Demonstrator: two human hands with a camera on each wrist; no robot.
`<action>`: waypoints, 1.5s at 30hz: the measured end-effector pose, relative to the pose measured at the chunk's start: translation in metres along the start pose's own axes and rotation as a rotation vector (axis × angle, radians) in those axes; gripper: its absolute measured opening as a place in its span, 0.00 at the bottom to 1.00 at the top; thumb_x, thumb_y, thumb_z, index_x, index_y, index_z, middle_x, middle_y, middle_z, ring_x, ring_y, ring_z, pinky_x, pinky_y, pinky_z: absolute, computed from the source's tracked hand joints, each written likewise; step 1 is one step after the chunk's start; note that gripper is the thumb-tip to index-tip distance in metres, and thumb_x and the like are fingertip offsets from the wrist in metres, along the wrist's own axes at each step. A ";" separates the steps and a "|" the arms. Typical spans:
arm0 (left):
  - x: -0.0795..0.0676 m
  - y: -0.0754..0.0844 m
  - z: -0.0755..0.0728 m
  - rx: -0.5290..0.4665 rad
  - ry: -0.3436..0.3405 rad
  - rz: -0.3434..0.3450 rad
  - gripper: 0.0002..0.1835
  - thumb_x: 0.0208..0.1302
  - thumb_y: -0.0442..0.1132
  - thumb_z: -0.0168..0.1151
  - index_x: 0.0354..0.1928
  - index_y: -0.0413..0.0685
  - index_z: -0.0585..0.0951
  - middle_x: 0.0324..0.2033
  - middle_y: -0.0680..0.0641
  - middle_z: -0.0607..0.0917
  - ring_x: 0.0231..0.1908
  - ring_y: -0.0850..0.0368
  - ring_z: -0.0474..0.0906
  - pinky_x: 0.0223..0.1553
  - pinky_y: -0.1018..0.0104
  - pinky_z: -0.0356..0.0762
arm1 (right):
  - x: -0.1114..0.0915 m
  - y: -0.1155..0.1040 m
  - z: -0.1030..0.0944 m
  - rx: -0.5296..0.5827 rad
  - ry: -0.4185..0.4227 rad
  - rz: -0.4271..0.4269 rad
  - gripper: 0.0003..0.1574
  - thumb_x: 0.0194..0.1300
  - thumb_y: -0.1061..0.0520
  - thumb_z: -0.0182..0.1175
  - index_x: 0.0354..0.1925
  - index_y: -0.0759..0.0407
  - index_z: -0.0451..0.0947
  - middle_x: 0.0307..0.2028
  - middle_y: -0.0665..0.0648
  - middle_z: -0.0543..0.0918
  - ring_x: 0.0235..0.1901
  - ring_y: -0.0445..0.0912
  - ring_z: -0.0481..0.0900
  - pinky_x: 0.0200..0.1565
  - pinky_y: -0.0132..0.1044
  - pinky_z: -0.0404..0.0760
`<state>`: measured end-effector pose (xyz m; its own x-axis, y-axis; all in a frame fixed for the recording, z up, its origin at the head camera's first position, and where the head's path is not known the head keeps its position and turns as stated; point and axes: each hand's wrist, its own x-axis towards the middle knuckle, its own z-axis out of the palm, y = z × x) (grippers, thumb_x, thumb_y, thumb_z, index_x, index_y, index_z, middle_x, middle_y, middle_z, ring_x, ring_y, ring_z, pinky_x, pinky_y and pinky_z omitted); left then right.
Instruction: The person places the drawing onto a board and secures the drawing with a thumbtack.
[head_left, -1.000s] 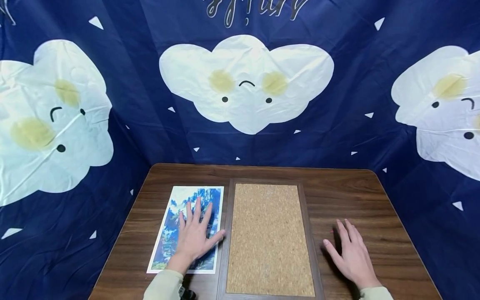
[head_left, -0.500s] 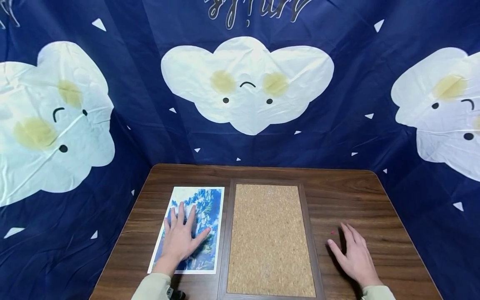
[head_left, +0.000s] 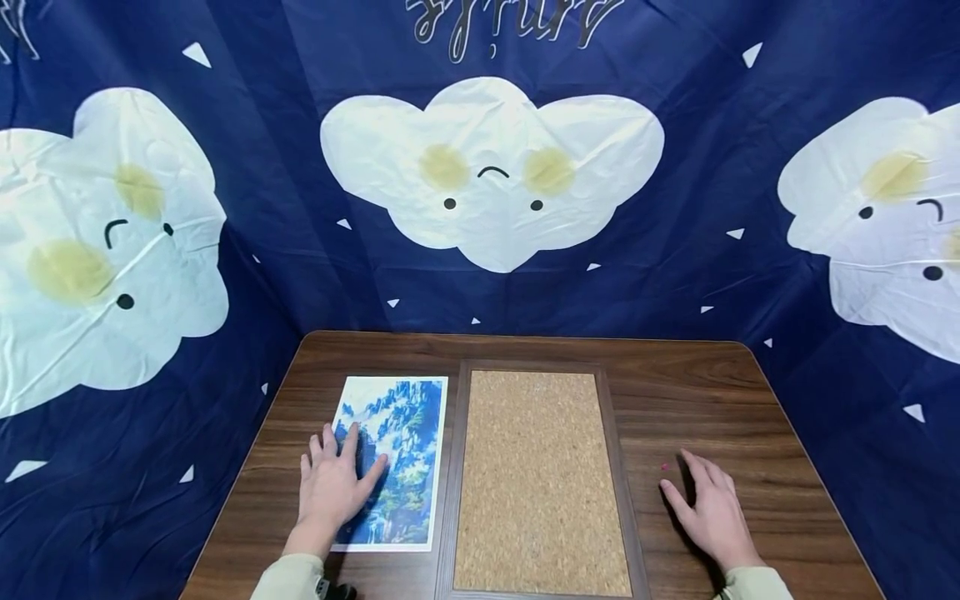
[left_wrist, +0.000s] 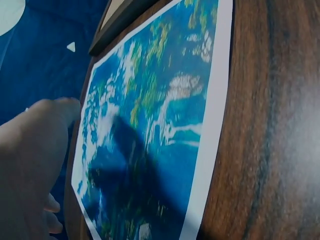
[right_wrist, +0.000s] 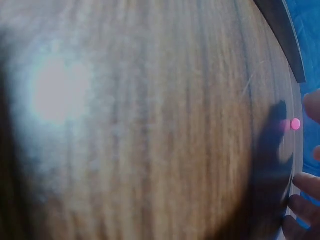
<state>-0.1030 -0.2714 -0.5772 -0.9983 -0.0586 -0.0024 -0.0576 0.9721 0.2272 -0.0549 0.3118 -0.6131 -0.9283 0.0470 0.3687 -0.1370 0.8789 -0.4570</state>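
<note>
A printed picture (head_left: 405,450) of blue mountains and pines with a white border lies flat on the table, left of the framed cork board (head_left: 540,483). Over its left edge is my left hand (head_left: 326,492), fingers spread, casting a shadow on the print; whether it touches the paper I cannot tell. Right of the board, my right hand (head_left: 716,515) is low over the wood with loosely bent fingers and holds nothing. Just beyond its thumb is a small pink pin (head_left: 664,467), whose round pink head shows in the right wrist view.
The brown wooden table (head_left: 697,392) ends at the back against a dark blue cloth (head_left: 262,125) printed with white clouds, which also hangs along both sides. The board's raised brown frame (head_left: 609,433) stands between the two hands.
My left hand has slid left and a little toward me, from the middle of the print to its left edge. My right hand has shifted slightly right and toward me. The print stays put.
</note>
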 end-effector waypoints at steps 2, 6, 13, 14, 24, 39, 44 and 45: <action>-0.001 -0.004 0.000 0.003 -0.009 -0.022 0.48 0.71 0.65 0.60 0.78 0.36 0.63 0.74 0.16 0.53 0.73 0.14 0.49 0.68 0.20 0.53 | 0.000 0.000 0.001 0.003 0.013 -0.004 0.37 0.60 0.56 0.75 0.63 0.69 0.76 0.55 0.75 0.79 0.55 0.74 0.73 0.53 0.67 0.71; -0.002 -0.011 -0.001 0.006 -0.027 -0.090 0.47 0.70 0.60 0.63 0.77 0.33 0.63 0.74 0.16 0.53 0.72 0.14 0.51 0.68 0.22 0.56 | 0.001 0.003 0.004 0.012 0.028 -0.002 0.33 0.59 0.58 0.75 0.60 0.69 0.78 0.53 0.73 0.80 0.53 0.70 0.74 0.52 0.64 0.72; -0.002 -0.015 -0.005 0.000 -0.089 -0.256 0.48 0.68 0.55 0.66 0.77 0.30 0.59 0.72 0.13 0.51 0.70 0.13 0.53 0.63 0.26 0.67 | 0.007 0.005 0.010 0.015 0.074 -0.043 0.27 0.56 0.63 0.75 0.54 0.70 0.83 0.48 0.70 0.84 0.50 0.68 0.77 0.51 0.58 0.71; -0.002 -0.016 -0.005 -0.006 -0.103 -0.279 0.49 0.68 0.55 0.66 0.78 0.30 0.58 0.72 0.14 0.51 0.70 0.14 0.54 0.61 0.25 0.69 | 0.008 0.005 0.010 0.012 0.082 -0.053 0.26 0.55 0.63 0.75 0.53 0.69 0.83 0.47 0.70 0.85 0.49 0.68 0.78 0.51 0.57 0.70; 0.001 -0.017 -0.012 -0.018 -0.156 -0.365 0.52 0.67 0.55 0.70 0.78 0.30 0.56 0.63 0.17 0.68 0.62 0.19 0.68 0.50 0.29 0.78 | 0.014 0.006 0.016 0.022 0.121 -0.112 0.18 0.54 0.68 0.75 0.45 0.66 0.85 0.40 0.64 0.87 0.46 0.66 0.80 0.50 0.55 0.71; 0.004 -0.019 -0.022 -0.050 -0.105 -0.362 0.46 0.62 0.48 0.74 0.71 0.28 0.63 0.51 0.19 0.74 0.51 0.20 0.75 0.45 0.29 0.78 | 0.019 0.006 0.018 -0.019 0.106 -0.140 0.14 0.54 0.69 0.76 0.40 0.63 0.88 0.37 0.58 0.88 0.40 0.58 0.84 0.45 0.51 0.76; 0.005 -0.020 -0.023 -0.056 -0.106 -0.393 0.43 0.61 0.48 0.75 0.66 0.26 0.67 0.49 0.20 0.73 0.50 0.22 0.76 0.43 0.32 0.80 | 0.020 0.005 0.017 -0.028 0.094 -0.131 0.12 0.55 0.69 0.76 0.40 0.62 0.89 0.37 0.58 0.88 0.40 0.58 0.84 0.43 0.56 0.79; 0.005 -0.020 -0.024 -0.057 -0.104 -0.398 0.41 0.61 0.48 0.75 0.65 0.25 0.68 0.49 0.20 0.73 0.49 0.22 0.76 0.42 0.32 0.80 | 0.020 0.005 0.017 -0.030 0.095 -0.130 0.12 0.55 0.68 0.76 0.40 0.62 0.89 0.36 0.58 0.88 0.39 0.57 0.84 0.43 0.56 0.79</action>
<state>-0.1066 -0.2961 -0.5586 -0.8941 -0.4014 -0.1987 -0.4417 0.8639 0.2421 -0.0798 0.3087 -0.6218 -0.8664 -0.0250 0.4986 -0.2425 0.8941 -0.3766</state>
